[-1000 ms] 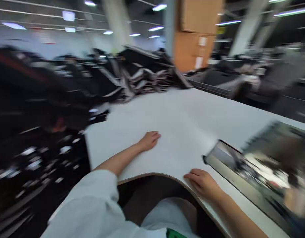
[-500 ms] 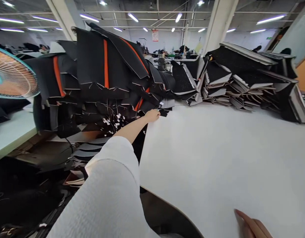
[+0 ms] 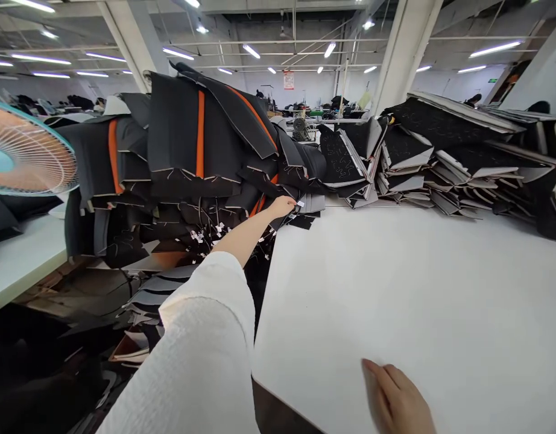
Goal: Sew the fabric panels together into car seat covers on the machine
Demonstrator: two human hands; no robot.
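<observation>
My left hand [image 3: 284, 207] reaches out to the far left corner of the white table. Its fingers are closed at the edge of the dark fabric pile, beside a small white tag [image 3: 300, 204]; what they grip is too small to make out. Grey and black fabric pieces [image 3: 313, 204] lie just right of those fingers. Low in the view, my right hand [image 3: 402, 398] is over the near part of the white table [image 3: 350, 301], fingers loosely stretched, holding nothing.
Black panels with orange stripes [image 3: 194, 132] are heaped at the left. Stacked black and grey panels [image 3: 477, 163] line the table's far edge. A fan [image 3: 34, 150] stands at far left. White-tagged cords [image 3: 210, 235] hang beside the table.
My left hand has risen slightly at the pile's edge, close to the white tag. My right hand has come further into view, moving left and forward over the table. The camera has tilted up slightly.
</observation>
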